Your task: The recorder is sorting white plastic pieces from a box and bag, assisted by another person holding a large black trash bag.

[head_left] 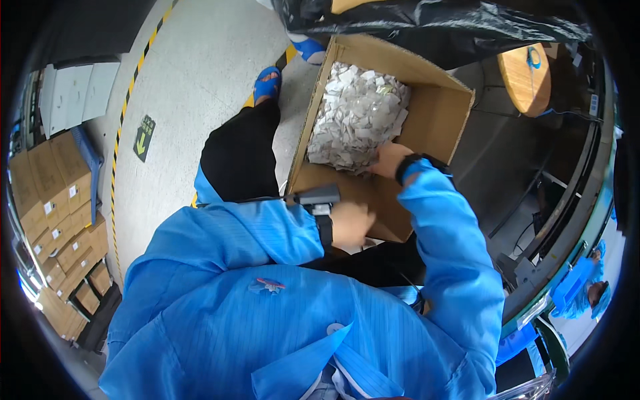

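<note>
A cardboard box [425,120] stands in front of me, its flaps up, holding a heap of small whitish-grey flat pieces [363,110] that look like scraps of paper or plastic. My right hand [389,160] reaches into the box at the near right edge of the heap. Its fingertips are hidden against the pieces, so what they hold, if anything, does not show. Over the box's near edge is my left hand [352,224], smeared by motion, its fingers unclear. A dark band with a flat grey block [319,195] sits at the left wrist.
Black plastic sheeting [433,19] hangs beyond the box. A round wooden stool seat [525,80] holds a blue ring-shaped item at the far right. Stacked cartons [50,190] line the left side. Another person in blue [587,293] is at the right rim.
</note>
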Demonstrator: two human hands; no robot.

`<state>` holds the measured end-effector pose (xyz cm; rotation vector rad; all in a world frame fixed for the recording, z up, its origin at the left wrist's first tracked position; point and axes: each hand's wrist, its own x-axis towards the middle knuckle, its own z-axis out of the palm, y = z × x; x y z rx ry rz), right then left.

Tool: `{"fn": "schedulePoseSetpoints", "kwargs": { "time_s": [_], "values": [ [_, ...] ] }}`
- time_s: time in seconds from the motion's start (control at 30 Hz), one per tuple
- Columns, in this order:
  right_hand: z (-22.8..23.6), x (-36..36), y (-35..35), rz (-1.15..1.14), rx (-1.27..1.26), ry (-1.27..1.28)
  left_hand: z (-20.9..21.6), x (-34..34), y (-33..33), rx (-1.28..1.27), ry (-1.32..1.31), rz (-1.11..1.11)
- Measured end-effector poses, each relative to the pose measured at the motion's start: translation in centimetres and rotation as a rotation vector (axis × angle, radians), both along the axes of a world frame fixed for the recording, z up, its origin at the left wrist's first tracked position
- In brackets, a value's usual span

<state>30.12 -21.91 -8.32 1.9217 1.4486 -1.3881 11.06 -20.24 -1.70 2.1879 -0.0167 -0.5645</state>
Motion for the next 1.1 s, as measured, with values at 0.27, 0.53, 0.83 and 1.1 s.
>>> {"fn": "schedulePoseSetpoints", "kwargs": {
  "time_s": [0.27, 0.53, 0.83, 1.1],
  "values": [
    [-17.5, -1.7, -1.4, -0.85, 0.402, -0.388, -3.9, -0.9, -4.5, -0.134, -0.067, 0.049],
    [-23.9, 6.5, 4.7, -1.043, 0.472, -0.116, -1.9, 1.1, -4.0, -0.294, 0.489, -0.074],
    [-20.9, -11.6, 1.9, -0.034, -0.086, 0.072, -5.4, -1.3, -6.6, -0.344, 0.463, -0.088],
    [-24.0, -5.0, -6.1, -0.406, 0.139, -0.134, -2.0, 1.1, -5.7, -0.248, 0.781, 0.201]
  ]
}}
